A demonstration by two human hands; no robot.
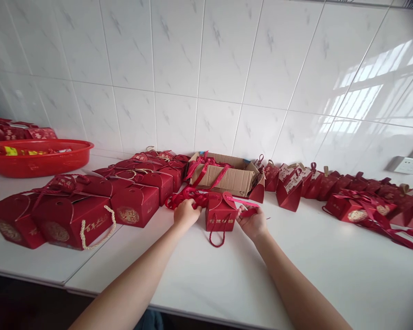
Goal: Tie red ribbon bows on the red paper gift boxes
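Note:
A small red gift box (220, 214) with gold lettering and a red cord handle stands on the white counter (227, 275) between my hands. My left hand (185, 212) is closed on a red ribbon (189, 197) just left of the box. My right hand (252, 221) pinches the other end of the ribbon (242, 201), which runs across the box's top flaps.
Several larger red gift boxes (72, 220) fill the left side. An open cardboard box (227, 176) with ribbons stands behind. More red boxes (347, 204) line the tiled wall at right. A red basin (37, 158) sits far left. A wall socket (408, 166) is at right.

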